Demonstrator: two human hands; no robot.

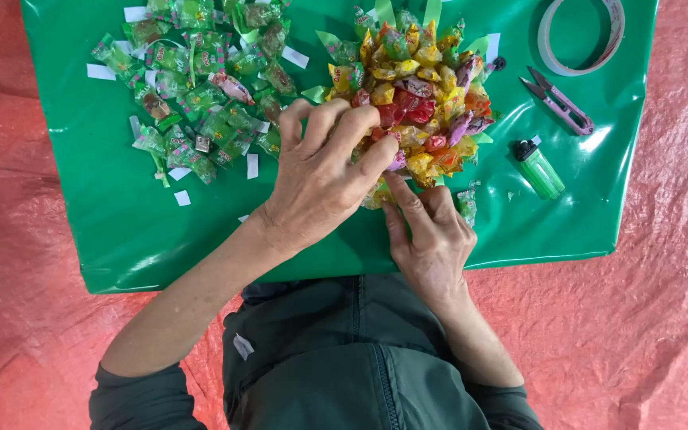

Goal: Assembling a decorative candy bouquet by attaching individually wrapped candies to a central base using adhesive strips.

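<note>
Left hand [320, 179] first: its fingers [360, 127] are curled down and pressing on the near-left edge of the candy cluster [420, 99], thumb tip right at the wrapped sweets, gripping nothing loose that shows. Right hand [431, 235] sits just below, its fingers [402, 199] stretched up and pinching at the cluster's bottom rim; whether a single sweet is caught between them I cannot tell, the left hand covers that spot. So the round bundle of yellow, red and purple sweets lies straight ahead of both sets of fingertips, away from the body, with both hands touching it. Off to the left, well apart, lies the pile of green sweets [197, 87] among white paper slips [252, 166]. To the right, a green lighter [539, 169], thread snips [559, 102], a tape roll [581, 36], all on the green sheet [121, 231] over the red tarp [662, 302].
</note>
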